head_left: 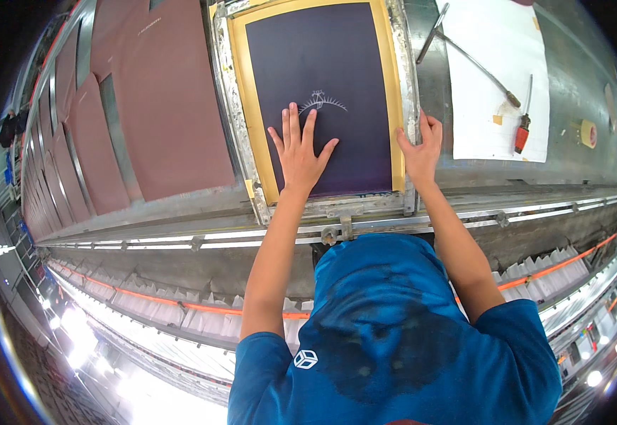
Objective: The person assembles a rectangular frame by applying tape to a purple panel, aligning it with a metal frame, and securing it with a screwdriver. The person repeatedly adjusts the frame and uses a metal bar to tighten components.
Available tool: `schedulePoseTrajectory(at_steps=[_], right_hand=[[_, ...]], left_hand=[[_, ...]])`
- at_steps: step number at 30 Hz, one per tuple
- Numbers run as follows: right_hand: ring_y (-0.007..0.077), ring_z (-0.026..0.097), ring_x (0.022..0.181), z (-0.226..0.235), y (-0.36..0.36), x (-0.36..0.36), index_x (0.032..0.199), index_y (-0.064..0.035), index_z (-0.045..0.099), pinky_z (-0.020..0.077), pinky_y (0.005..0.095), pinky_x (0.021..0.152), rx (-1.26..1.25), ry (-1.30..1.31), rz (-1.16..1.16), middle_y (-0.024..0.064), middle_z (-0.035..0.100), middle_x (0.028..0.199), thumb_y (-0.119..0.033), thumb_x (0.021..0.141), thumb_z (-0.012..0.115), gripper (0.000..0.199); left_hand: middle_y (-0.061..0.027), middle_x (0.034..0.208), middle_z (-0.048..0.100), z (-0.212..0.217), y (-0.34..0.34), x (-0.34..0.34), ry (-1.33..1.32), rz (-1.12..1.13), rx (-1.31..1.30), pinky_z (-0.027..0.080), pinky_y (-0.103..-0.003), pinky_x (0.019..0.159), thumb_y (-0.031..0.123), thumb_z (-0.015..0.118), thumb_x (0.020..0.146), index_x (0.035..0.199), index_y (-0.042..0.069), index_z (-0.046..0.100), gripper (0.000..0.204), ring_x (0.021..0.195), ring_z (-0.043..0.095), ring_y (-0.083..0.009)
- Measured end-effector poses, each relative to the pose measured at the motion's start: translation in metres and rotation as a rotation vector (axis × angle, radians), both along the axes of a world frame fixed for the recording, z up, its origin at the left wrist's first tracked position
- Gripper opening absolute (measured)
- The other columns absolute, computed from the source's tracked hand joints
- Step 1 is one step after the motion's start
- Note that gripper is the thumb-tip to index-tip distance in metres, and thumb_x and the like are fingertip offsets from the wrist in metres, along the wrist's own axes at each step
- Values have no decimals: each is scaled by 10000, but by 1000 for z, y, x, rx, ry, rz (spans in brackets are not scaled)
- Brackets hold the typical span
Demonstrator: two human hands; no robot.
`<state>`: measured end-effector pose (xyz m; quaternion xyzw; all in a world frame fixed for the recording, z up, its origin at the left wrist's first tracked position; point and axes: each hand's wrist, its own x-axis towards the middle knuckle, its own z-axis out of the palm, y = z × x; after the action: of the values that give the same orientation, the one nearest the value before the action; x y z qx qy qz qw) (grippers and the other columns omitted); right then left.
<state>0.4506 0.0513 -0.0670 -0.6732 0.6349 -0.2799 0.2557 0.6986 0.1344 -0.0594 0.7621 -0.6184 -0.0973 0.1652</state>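
Observation:
A screen-printing frame with metal rails lies in front of me, its dark mesh bordered by yellow tape. Fingers spread, my left hand rests flat on the lower left part of the mesh. Its fingertips are just below and left of a small pale line design. My right hand grips the frame's right rail near the lower corner, thumb on the inner side and fingers along the outer side. Whatever lies under the frame is hidden.
Brown sheet pieces line the long metal table to the left. On the right are a white sheet, a metal rod tool, a red-handled screwdriver and a tape roll. A metal rail edges the table nearest me.

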Motion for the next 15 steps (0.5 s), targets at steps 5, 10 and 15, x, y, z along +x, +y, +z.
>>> schedulePoseTrajectory(at_steps=[5,10,15], right_hand=[[291,519,1123,-3,1,0,1379,-57,599,393,414,997,60,-43,0,123,537,1190,-222,781,802,652],[283,520,1120,-6,2,0,1372,-70,608,379,415,999,31,-35,8,121,540,1192,-222,779,805,643],[288,517,1112,-2,2,1,1374,-72,608,386,416,992,65,-37,0,121,534,1186,-206,778,807,642]], left_hand=[[-185,1663,217,-14,1,-4,-122,-64,109,8,-700,1168,608,639,893,1521,304,466,719,1542,177,-374],[-205,1668,181,-13,0,-4,-139,-78,183,-9,-721,1153,641,585,911,1538,321,438,719,1547,143,-393],[-209,1675,146,-14,1,-4,-166,-88,233,-1,-734,1146,671,547,919,1566,332,381,749,1551,116,-392]])
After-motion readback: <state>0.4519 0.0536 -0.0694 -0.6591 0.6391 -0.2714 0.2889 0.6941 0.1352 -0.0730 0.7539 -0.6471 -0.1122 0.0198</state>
